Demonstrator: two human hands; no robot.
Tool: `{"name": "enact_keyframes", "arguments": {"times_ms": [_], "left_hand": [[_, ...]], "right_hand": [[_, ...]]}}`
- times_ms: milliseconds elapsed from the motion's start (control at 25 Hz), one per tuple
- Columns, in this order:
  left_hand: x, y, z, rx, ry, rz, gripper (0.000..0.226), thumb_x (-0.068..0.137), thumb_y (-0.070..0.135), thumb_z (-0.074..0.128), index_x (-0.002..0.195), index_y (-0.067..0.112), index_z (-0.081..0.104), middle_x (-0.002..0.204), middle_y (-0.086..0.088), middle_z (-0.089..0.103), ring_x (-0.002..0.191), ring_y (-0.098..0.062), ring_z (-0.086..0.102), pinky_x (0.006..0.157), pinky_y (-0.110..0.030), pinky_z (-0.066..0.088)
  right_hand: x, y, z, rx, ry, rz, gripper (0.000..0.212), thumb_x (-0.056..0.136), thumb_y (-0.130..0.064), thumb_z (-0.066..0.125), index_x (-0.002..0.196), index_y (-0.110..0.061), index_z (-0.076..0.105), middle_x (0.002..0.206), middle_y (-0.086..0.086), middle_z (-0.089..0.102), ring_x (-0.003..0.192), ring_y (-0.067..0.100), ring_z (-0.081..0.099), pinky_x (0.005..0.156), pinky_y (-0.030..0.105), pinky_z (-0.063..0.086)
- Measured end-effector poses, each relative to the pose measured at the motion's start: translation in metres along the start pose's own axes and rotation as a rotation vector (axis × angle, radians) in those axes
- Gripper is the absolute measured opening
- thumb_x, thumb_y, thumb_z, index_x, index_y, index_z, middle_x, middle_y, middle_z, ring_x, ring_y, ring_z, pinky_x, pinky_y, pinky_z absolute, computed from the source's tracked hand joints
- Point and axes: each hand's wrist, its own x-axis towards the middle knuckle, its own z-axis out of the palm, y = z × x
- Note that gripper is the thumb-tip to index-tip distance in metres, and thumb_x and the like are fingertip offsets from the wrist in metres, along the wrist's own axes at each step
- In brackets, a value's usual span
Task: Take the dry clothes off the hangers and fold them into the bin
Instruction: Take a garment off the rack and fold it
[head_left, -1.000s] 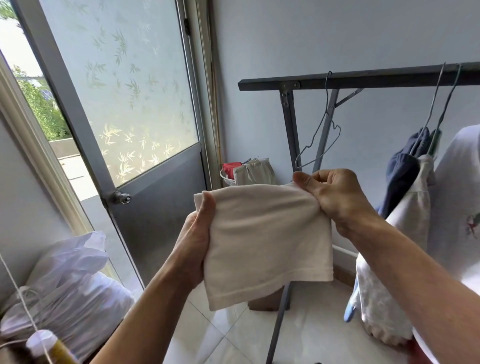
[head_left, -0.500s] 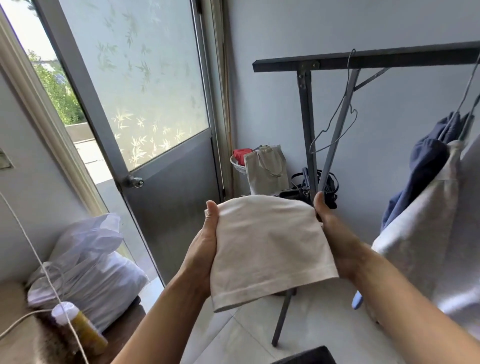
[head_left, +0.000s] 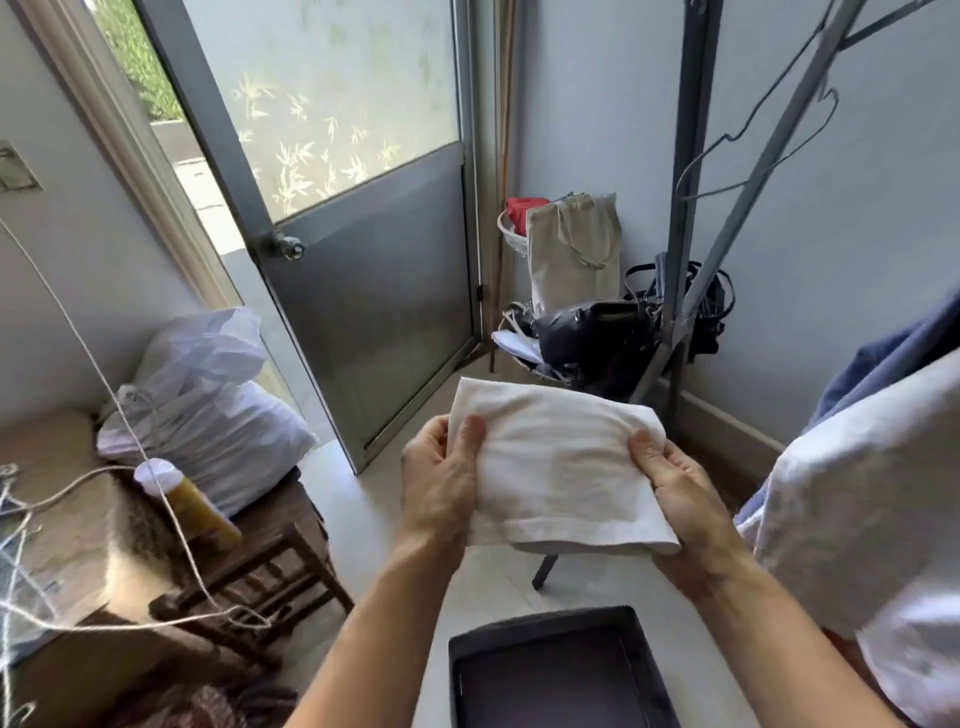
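A folded cream cloth (head_left: 556, 467) lies flat between both hands at chest height. My left hand (head_left: 441, 478) grips its left edge with the thumb on top. My right hand (head_left: 675, 493) grips its right edge, thumb on top too. Below, on the floor near my feet, stands an open black bin (head_left: 639, 639), dark inside. An empty wire hanger (head_left: 753, 150) hangs on the grey drying rack (head_left: 680, 208) at the upper right. At the right edge, a white garment (head_left: 857, 493) and a blue garment (head_left: 883, 358) hang close to me.
A grey door with frosted glass (head_left: 363, 234) stands ajar ahead. Bags and a beige tote (head_left: 576, 260) crowd the corner by the rack's legs. At the left, a wooden stool (head_left: 270, 566) carries a white plastic bag (head_left: 208, 405) and a yellow bottle (head_left: 192, 504). White cord (head_left: 171, 519) trails across it.
The view has tilted down, bringing the black bin into sight. Both hands have lowered the folded cloth from an upright hold to a flatter one above the bin.
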Motion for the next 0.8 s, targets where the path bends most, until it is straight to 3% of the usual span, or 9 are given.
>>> {"name": "enact_keyframes", "arguments": {"times_ms": [120,280,400,440,560,720,800], "left_hand": [[0.017,-0.026,-0.009,0.046,0.008,0.041,0.032,0.094,0.037,0.059,0.1,0.007,0.068,0.087,-0.001,0.069,0.069,-0.002,0.062,0.059,-0.018,0.05],[0.047,-0.072,-0.026,0.08,-0.011,-0.01,0.033,0.095,0.037,0.058,0.102,0.006,0.068,0.087,-0.001,0.071,0.073,-0.008,0.065,0.062,-0.021,0.052],[0.062,-0.118,-0.04,0.089,-0.025,-0.088,0.031,0.095,0.038,0.057,0.098,0.009,0.069,0.085,0.001,0.072,0.074,-0.009,0.067,0.067,-0.024,0.056],[0.064,-0.137,-0.045,0.092,-0.031,-0.137,0.03,0.093,0.04,0.059,0.097,0.012,0.071,0.087,0.001,0.074,0.077,-0.011,0.068,0.071,-0.027,0.057],[0.07,-0.203,-0.064,0.152,-0.087,-0.292,0.026,0.082,0.034,0.074,0.101,0.016,0.071,0.096,-0.004,0.076,0.089,-0.024,0.073,0.08,-0.038,0.06],[0.08,-0.305,-0.081,0.222,-0.082,-0.403,0.022,0.085,0.017,0.074,0.106,0.017,0.068,0.1,-0.002,0.076,0.092,-0.022,0.072,0.084,-0.04,0.059],[0.085,-0.357,-0.085,0.243,-0.051,-0.447,0.015,0.09,0.015,0.068,0.105,0.018,0.068,0.099,-0.002,0.076,0.092,-0.022,0.072,0.085,-0.04,0.058]], "right_hand": [[0.013,0.033,-0.012,0.046,-0.01,0.048,0.026,0.094,-0.026,0.051,0.107,-0.009,0.065,0.091,0.011,0.076,0.077,0.022,0.073,0.06,0.037,0.061],[0.042,0.078,-0.029,0.011,-0.054,0.187,0.051,0.08,-0.036,0.067,0.118,-0.002,0.062,0.112,0.02,0.07,0.098,0.033,0.07,0.077,0.046,0.06],[0.068,0.122,-0.046,-0.062,-0.057,0.25,0.093,0.039,-0.038,0.097,0.116,0.002,0.063,0.11,0.023,0.07,0.095,0.034,0.071,0.075,0.043,0.06],[0.076,0.14,-0.055,-0.075,-0.044,0.268,0.093,0.037,-0.035,0.098,0.115,0.003,0.063,0.109,0.024,0.07,0.091,0.033,0.072,0.073,0.043,0.06],[0.097,0.195,-0.084,-0.1,0.013,0.322,0.058,0.066,-0.02,0.08,0.116,0.003,0.061,0.11,0.024,0.07,0.09,0.033,0.072,0.073,0.043,0.061],[0.122,0.275,-0.126,-0.209,0.022,0.404,0.077,0.044,-0.02,0.095,0.111,0.004,0.063,0.104,0.024,0.071,0.087,0.036,0.072,0.065,0.038,0.06],[0.135,0.312,-0.148,-0.239,0.055,0.439,0.076,0.046,-0.018,0.093,0.111,0.006,0.063,0.102,0.024,0.072,0.087,0.036,0.072,0.064,0.037,0.06]]}}
